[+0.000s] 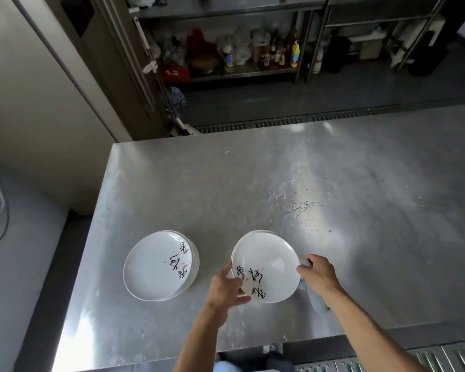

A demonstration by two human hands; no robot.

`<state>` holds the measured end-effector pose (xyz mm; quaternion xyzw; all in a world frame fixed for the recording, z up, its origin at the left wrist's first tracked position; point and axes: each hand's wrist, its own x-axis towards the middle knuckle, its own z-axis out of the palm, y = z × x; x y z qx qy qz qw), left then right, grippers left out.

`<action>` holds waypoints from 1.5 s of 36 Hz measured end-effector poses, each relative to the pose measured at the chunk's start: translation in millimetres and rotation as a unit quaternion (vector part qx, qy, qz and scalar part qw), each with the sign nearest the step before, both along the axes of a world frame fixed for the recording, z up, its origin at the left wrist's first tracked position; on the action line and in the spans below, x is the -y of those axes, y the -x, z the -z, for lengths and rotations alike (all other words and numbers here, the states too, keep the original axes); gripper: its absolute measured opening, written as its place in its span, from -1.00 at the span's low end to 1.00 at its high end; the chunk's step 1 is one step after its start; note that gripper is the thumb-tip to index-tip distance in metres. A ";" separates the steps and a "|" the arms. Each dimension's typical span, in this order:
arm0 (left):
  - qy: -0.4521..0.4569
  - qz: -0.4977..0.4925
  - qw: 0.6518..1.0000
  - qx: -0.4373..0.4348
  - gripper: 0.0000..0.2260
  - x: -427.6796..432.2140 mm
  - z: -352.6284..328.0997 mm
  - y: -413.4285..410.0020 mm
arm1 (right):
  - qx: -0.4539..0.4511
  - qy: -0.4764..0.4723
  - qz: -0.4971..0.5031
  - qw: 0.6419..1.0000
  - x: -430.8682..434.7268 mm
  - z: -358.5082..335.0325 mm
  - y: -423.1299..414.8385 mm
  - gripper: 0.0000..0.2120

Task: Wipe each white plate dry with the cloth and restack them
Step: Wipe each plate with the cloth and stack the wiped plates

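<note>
Two hands frame one white plate (269, 260): left grip (226, 287) holds its rim, right grip (318, 275) clutches the cloth (317, 303) beside it.

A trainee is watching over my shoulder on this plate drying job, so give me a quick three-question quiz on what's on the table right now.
1. True or false: the left hand grips the rim of a plate whose written face is up.
2. Which hand holds the cloth? A: left. B: right. C: neither.
3. Fill in: a puddle of ____ lies on the steel table beyond the plates.

Key: 1 true. 2 B, the right hand. 3 water.
</note>
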<state>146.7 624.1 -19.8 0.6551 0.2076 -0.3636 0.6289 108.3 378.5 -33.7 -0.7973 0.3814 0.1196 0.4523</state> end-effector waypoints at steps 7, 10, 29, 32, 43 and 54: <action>-0.056 -0.013 0.998 0.022 -0.55 1.2 13.1 -0.3 | -0.004 0.010 -0.015 1.000 -2.2 2.7 -3.4 -0.71; -0.072 -0.027 0.996 0.044 -0.50 1.1 18.7 0.4 | -0.002 0.014 -0.011 1.000 -3.4 0.8 -5.0 -0.69; -0.048 -0.057 0.997 0.031 -0.41 1.7 20.7 2.2 | -0.024 0.057 -0.026 0.998 -10.2 -7.0 -8.2 -0.92; -0.038 -0.049 0.998 0.027 -0.38 1.4 19.2 3.7 | -0.026 0.062 -0.015 0.998 -11.6 -11.1 -7.7 -0.92; -0.090 -0.030 0.989 0.114 -0.70 -16.9 -1.2 -4.4 | 0.105 -0.003 0.038 0.994 -39.5 -35.0 -37.0 -0.97; -0.104 -0.206 0.959 0.166 -0.69 -108.7 -29.1 -13.8 | 0.028 -0.104 -0.163 0.981 -151.8 -44.2 -84.2 -0.66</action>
